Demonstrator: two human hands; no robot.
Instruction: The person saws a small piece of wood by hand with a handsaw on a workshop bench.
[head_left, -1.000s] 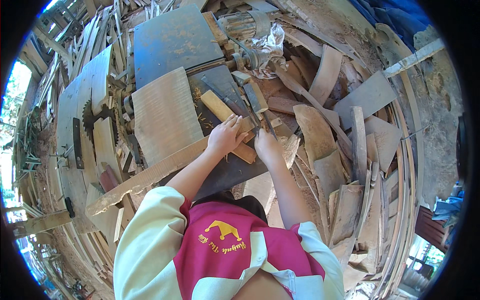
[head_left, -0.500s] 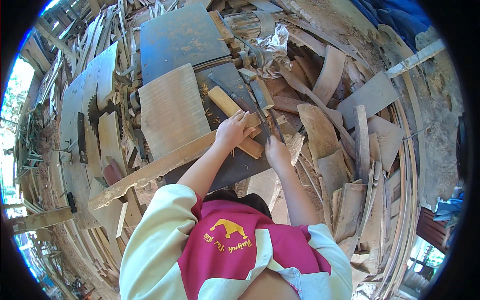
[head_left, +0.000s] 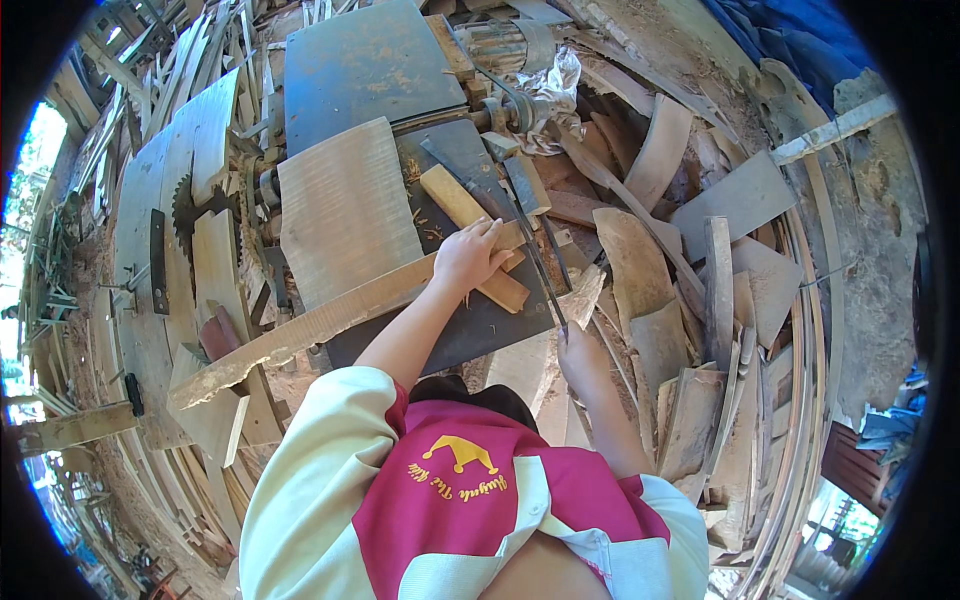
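Observation:
My left hand presses down on a long, rough-edged wooden plank, fingers curled over it near its right end. The plank slants across a dark metal machine table. Beneath the hand a shorter wooden block crosses under the plank. My right hand is closed round the near end of a long, narrow, dark blade, which looks like a handsaw. That blade passes the plank's right end; whether it touches the wood I cannot tell.
A wide board lies left of the block. Beyond it is a blue-grey metal plate, with a belt and motor at its right. A toothed circular blade stands at the left. Scrap wood heaps up at the right.
My right hand has drawn back toward my body and slightly right, bringing the handsaw along. My left hand stays in place on the plank.

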